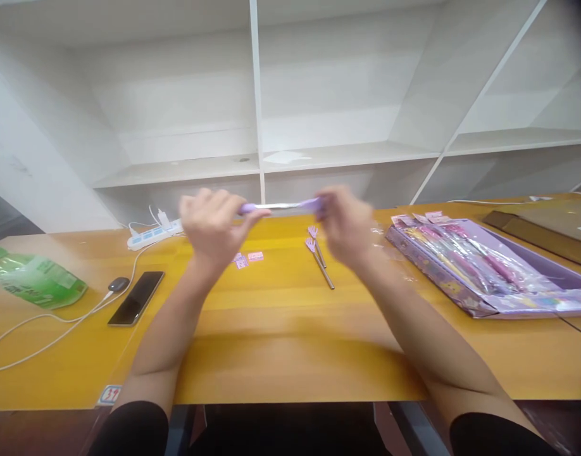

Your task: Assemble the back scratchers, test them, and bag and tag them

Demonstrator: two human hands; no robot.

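Both my hands are raised above the wooden table [281,342] and hold one thin rod [281,206] level between them. The rod has a silver middle and purple ends. My left hand [213,227] is closed round its left purple end. My right hand [345,225] is closed round its right end and is smeared by motion. On the table just below lie two similar metal sticks with small purple hand-shaped heads [319,253], and a few small pink tags [247,259].
A purple box [490,269] of wrapped pink and purple items lies at the right, with a brown flat board [542,221] behind it. At the left are a black phone [136,297], a white cable, a power strip [152,235] and a green pouch [34,278]. White shelves stand behind.
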